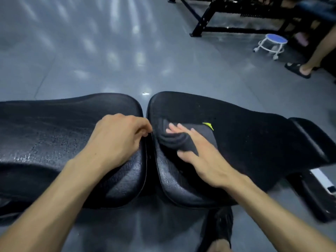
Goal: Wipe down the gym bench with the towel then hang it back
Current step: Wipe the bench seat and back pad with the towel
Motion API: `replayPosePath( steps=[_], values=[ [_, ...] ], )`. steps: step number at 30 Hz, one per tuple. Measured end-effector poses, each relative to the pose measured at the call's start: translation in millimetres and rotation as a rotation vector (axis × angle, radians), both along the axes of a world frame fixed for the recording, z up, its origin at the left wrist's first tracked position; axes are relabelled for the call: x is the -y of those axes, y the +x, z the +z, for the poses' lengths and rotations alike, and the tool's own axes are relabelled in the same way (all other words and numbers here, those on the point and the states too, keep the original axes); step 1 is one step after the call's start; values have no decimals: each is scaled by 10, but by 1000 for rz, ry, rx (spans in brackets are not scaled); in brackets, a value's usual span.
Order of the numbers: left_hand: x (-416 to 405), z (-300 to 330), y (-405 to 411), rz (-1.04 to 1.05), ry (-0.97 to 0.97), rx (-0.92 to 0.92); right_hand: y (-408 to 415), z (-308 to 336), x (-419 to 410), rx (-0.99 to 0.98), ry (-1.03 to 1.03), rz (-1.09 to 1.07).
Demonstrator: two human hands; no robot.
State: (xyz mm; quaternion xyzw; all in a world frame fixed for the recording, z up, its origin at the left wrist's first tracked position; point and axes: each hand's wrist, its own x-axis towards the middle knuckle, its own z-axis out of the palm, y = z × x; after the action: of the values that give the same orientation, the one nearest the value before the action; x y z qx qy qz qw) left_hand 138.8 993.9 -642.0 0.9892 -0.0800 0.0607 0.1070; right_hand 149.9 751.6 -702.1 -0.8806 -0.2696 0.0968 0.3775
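A black padded gym bench runs across the view in two pads: a long back pad [54,135] on the left and a seat pad [245,128] on the right, with a narrow gap between them. A dark grey towel [181,140] with a small yellow-green mark lies bunched on the seat pad near the gap. My right hand [198,151] lies flat on the towel with straight fingers pressing it down. My left hand [120,137] rests on the back pad's right end, its fingers curled at the pad's edge by the gap.
Grey shiny floor [109,51] stretches beyond the bench. A black equipment frame [227,17] stands at the back right, with a small white stool with a blue top [272,44] beside it. Another person's leg in a black sandal [300,70] is at the right edge. My shoe [218,228] is below the bench.
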Motion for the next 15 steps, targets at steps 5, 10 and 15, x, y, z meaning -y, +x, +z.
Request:
replayPosePath(
  steps=[5, 10, 15],
  values=[
    [126, -107, -144, -10, 14, 3, 241, 4, 449, -81, 74, -122],
    [325, -159, -358, -91, 179, -97, 130, -101, 221, -9, -127, -363],
    [447, -222, -445, -67, 295, -212, -616, -146, 628, 125, -43, -56]
  ],
)
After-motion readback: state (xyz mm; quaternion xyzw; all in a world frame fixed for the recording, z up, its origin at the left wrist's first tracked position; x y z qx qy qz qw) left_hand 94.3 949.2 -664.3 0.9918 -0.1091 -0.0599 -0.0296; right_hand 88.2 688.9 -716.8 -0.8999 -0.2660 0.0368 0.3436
